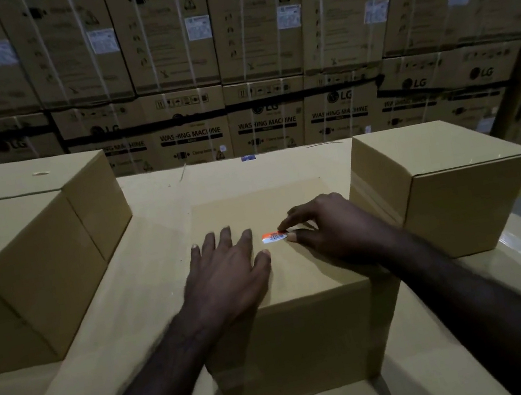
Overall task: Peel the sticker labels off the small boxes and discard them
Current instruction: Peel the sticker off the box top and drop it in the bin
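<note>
Warehouse cartons behind, left hand (229,265) flat on box (301,280), right hand (331,230) pinching sticker (273,237)

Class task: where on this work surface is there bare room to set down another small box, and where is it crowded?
Free: the strip between the left boxes and the middle box, and the surface behind it. Crowded: the middle box's top, taken by the left hand, right hand and sticker.

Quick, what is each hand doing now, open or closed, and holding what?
Left hand: open, flat on top of the small box, holding nothing.
Right hand: closed, fingertips pinching the right end of the sticker label.
</note>
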`<state>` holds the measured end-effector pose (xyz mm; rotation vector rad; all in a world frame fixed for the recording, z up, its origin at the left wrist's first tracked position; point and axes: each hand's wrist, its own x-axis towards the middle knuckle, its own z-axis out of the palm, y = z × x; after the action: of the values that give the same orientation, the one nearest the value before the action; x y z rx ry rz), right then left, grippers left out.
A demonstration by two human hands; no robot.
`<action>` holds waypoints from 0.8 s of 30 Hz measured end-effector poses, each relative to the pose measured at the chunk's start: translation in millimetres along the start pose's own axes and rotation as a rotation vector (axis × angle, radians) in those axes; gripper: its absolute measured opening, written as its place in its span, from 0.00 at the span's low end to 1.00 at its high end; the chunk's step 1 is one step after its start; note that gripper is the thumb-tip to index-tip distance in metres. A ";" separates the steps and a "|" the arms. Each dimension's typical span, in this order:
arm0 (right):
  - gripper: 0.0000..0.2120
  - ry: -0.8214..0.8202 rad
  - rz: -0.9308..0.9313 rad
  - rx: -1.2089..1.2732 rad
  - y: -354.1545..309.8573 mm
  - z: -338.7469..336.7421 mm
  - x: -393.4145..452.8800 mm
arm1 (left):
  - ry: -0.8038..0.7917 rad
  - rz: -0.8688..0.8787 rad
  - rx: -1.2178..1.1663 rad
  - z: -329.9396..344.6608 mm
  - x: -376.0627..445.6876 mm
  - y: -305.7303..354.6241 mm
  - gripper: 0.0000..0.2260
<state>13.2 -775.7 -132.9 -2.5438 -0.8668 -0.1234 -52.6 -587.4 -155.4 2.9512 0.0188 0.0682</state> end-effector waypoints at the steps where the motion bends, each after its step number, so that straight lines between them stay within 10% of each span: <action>1: 0.12 -0.003 -0.019 -0.001 0.8 -1.0 2.8 | -0.006 0.007 -0.008 0.2 1.6 0.1 0.27; 15: 0.09 0.133 -0.270 -0.095 10.8 17.7 15.5 | 0.006 0.018 -0.083 0.9 4.2 -1.2 0.24; 24: 0.05 0.213 -0.079 0.233 2.7 15.3 23.2 | 0.016 0.021 -0.121 1.4 4.2 -4.0 0.24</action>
<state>32.4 -757.9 -142.4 -2.2337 -0.8446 -0.2950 -48.4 -583.7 -157.4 2.8304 -0.0143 0.0925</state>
